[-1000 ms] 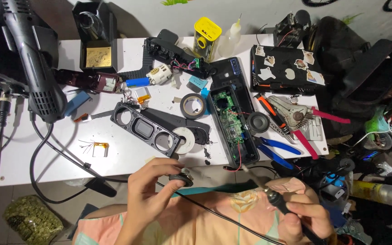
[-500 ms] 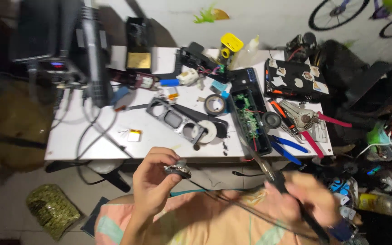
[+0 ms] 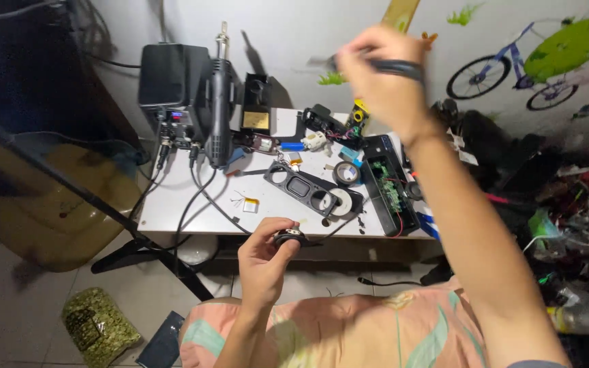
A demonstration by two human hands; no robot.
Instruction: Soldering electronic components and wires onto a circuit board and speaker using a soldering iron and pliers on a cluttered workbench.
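Observation:
My left hand (image 3: 265, 260) holds a small round black speaker driver (image 3: 289, 238) just in front of the white table's near edge (image 3: 192, 225). A thin wire runs from the driver toward the table. My right hand (image 3: 380, 75) is raised high over the back of the table, shut on a black soldering iron handle (image 3: 391, 67); its tip is blurred. Below it on the table lie a black speaker front panel with round holes (image 3: 301, 185) and an opened black case with a green circuit board (image 3: 388, 185).
A black hot-air station (image 3: 172, 85) with its handle (image 3: 219, 109) stands at the table's back left, a solder stand (image 3: 256, 103) beside it. Tape rolls (image 3: 345, 173), a small flat battery (image 3: 250, 204), cables and tools lie about. A green bag (image 3: 97, 326) lies on the floor.
My right hand has risen from my lap to high above the table with the soldering iron. The view has pulled back and tilted up. My left hand still holds the driver.

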